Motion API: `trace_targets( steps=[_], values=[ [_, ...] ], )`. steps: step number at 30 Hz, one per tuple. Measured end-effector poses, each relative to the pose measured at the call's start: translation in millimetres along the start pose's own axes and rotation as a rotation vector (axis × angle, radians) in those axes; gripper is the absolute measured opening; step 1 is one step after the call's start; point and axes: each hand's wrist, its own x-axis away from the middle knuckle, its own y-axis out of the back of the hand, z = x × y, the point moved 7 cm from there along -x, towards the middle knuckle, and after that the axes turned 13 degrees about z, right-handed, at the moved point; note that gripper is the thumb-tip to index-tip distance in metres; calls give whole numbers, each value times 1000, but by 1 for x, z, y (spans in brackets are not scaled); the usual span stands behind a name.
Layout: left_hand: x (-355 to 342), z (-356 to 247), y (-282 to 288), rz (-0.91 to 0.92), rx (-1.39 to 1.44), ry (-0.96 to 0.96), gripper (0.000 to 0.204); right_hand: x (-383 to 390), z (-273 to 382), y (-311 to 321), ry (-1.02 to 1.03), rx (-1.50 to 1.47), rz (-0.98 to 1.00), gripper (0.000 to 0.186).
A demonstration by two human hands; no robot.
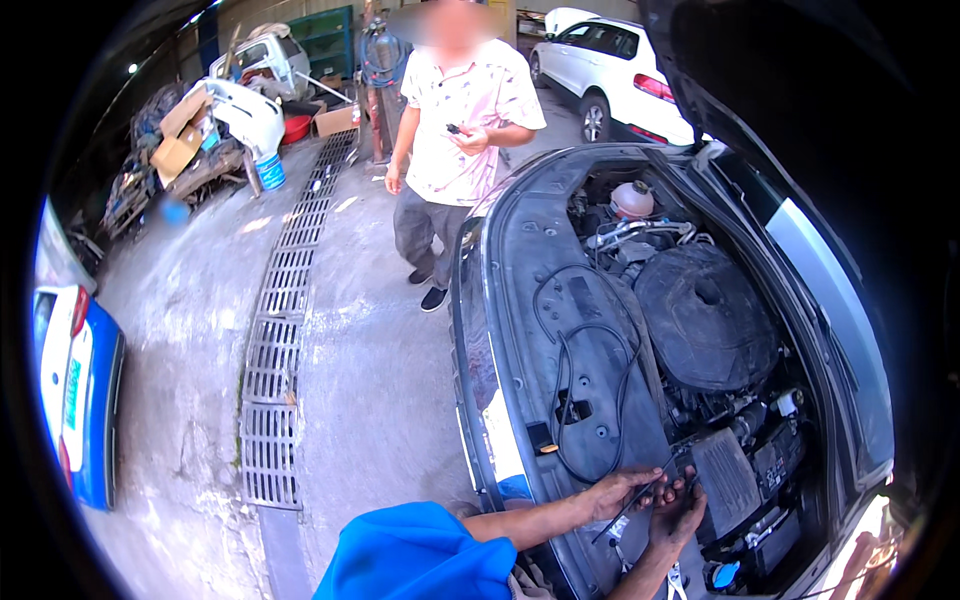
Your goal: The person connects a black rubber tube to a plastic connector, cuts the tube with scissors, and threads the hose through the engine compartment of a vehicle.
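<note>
My left hand (625,495) and my right hand (678,515) are close together over the front right part of the open engine bay. Both have curled fingers pinching a thin black cable (632,504), whose end near my fingertips is too small to make out. The cable connects with, or lies beside, a loose black hose loop (625,350) on the plastic front panel (585,300); I cannot tell which. Beneath and beside my hands are a ribbed black box (728,475) and a blue cap (725,575). A metal tool (675,580) shows below my right wrist.
Another person (455,140) stands beside the car holding a small dark object. The raised hood (820,120) arches over the engine. A drain grate (275,370) runs along the floor. A blue-and-white car (95,400), a white car (590,70) and piled parts (180,150) stand around.
</note>
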Motion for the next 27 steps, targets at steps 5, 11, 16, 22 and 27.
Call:
trace_targets(
  steps=[5,11,16,22,27],
  values=[
    [-2,2,0,-5,2,-17,25,-5,-6,6,2,44,64,36],
    [1,1,3,-27,3,-9,27,3,4,3,44,68,-21,35],
    [3,3,4,-58,22,-10,28,14,13,9,17,240,-49,34],
    [4,2,9,-79,2,-60,28,38,18,4,-38,609,-44,26],
    [15,9,19,-197,-17,-37,29,48,17,2,-68,805,-38,23]
  ],
)
